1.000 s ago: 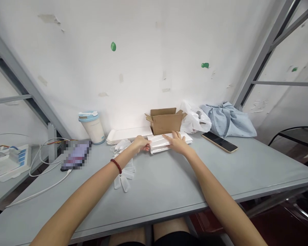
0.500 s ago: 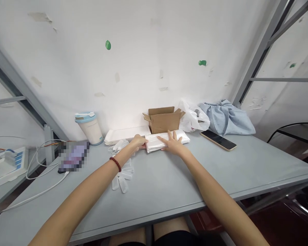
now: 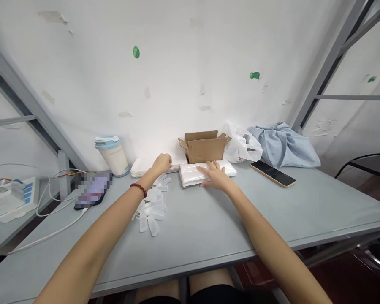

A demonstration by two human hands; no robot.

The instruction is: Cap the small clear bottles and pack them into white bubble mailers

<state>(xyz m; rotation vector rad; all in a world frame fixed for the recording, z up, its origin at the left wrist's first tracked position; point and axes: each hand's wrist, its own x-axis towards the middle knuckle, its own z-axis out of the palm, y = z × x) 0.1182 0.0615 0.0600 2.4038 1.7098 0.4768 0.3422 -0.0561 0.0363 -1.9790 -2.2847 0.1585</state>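
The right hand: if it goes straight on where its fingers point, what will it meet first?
The right hand, resting on the stack of white packets, would probably meet the open cardboard box first; exact depth is unclear.

Tabletop [image 3: 196,228] lies free between the forearms [image 3: 263,233], up to a white stack [image 3: 191,174] and 1 cardboard box [image 3: 207,151].

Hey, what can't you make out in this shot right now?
In the head view:
Left hand: its back hides the fingertips, so any grip is unclear.
White plastic packets: the right hand covers part of the top.
Cardboard box: front wall hides its floor.
Lidded cup: lettering too small to read.
Cabled phone: screen pixelated.
White plastic bag: folds hide any contents.
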